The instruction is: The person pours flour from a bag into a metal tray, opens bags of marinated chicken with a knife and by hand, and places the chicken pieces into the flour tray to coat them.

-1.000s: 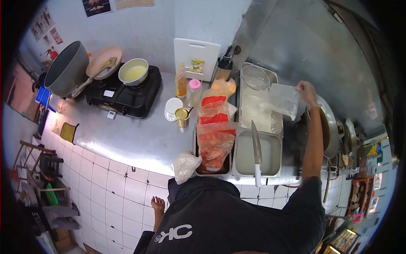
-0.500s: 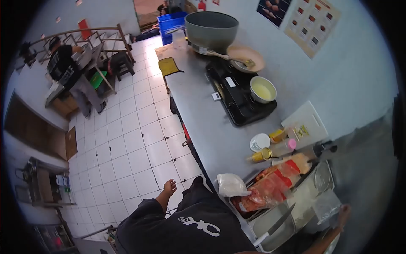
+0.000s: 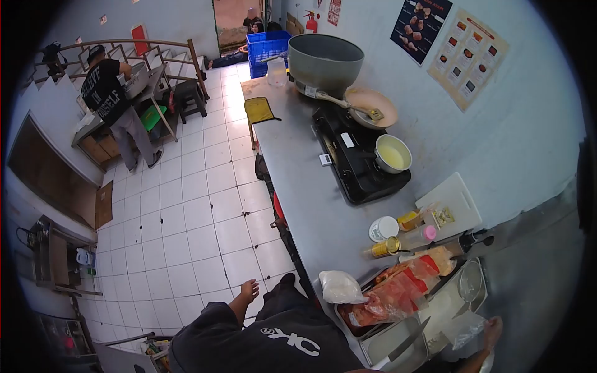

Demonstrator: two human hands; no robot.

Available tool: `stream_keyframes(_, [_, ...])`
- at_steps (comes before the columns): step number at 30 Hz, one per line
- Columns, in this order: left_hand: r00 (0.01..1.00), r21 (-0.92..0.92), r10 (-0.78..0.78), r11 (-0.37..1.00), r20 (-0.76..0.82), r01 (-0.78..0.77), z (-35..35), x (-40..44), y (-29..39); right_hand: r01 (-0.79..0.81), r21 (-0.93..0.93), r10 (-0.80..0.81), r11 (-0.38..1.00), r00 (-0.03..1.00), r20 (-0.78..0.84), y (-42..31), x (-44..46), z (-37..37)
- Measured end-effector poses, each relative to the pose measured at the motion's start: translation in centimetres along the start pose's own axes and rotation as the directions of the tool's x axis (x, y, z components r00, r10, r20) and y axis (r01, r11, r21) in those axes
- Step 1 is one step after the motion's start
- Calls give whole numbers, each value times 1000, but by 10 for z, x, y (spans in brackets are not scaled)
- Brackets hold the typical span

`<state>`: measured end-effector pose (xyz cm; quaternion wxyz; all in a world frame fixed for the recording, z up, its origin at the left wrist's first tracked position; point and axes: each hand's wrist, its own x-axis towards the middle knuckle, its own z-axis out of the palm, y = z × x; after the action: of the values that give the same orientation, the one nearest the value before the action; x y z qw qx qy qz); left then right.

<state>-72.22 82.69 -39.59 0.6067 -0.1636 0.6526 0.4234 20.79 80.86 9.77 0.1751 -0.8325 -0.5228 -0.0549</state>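
My right hand [image 3: 493, 332], in a clear glove, pinches the edge of a clear plastic bag [image 3: 465, 329] at the lower right. The bag hangs over a metal tray of white powder [image 3: 439, 313], with a strainer [image 3: 469, 280] at its far end. A knife [image 3: 404, 345] lies across a neighbouring metal tray [image 3: 372, 349]. Bagged raw meat [image 3: 379, 301] with red packaging fills a dark tray beside it. My left hand [image 3: 250, 290] hangs over the floor, its fingers loosely spread and holding nothing. A white plastic bag [image 3: 341, 287] sits at the counter edge.
On the counter [image 3: 292, 161] stand a black stove [image 3: 354, 168], a bowl of yellow liquid [image 3: 393, 154], a pan [image 3: 379, 102], a large pot [image 3: 325, 62], and jars [image 3: 385, 247]. A person [image 3: 109, 90] stands at a far table. Blue crates [image 3: 267, 53] are beyond the counter.
The view has swung left and up, bringing the floor and the far person into sight. My right hand still grips the clear bag; my left hand remains low and away from the counter.
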Motion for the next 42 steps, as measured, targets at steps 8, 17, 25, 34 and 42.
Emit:
stream_keyframes(8, [1000, 81, 11, 997, 27, -14, 5, -1, 12, -53, -70, 53, 996, 999, 2, 9, -2, 4])
stream_keyframes(17, [997, 170, 34, 984, 64, -44, 7, -10, 22, -48, 238, 104, 970, 968, -228, 52, -17, 9])
stream_keyframes(25, [996, 362, -65, 931, 66, 37, 4, 0, 46, -81, 349, 183, 934, 945, -270, 46, -43, 20])
stream_keyframes(34, [975, 534, 2, 837, 221, -123, 57, 27, 120, -112, 113, 125, 987, 986, -113, -62, -67, -16])
stream_keyframes(42, [967, 608, -66, 788, 248, -102, 98, 15, 124, -234, 34, 233, 972, 930, -284, -75, -64, -30])
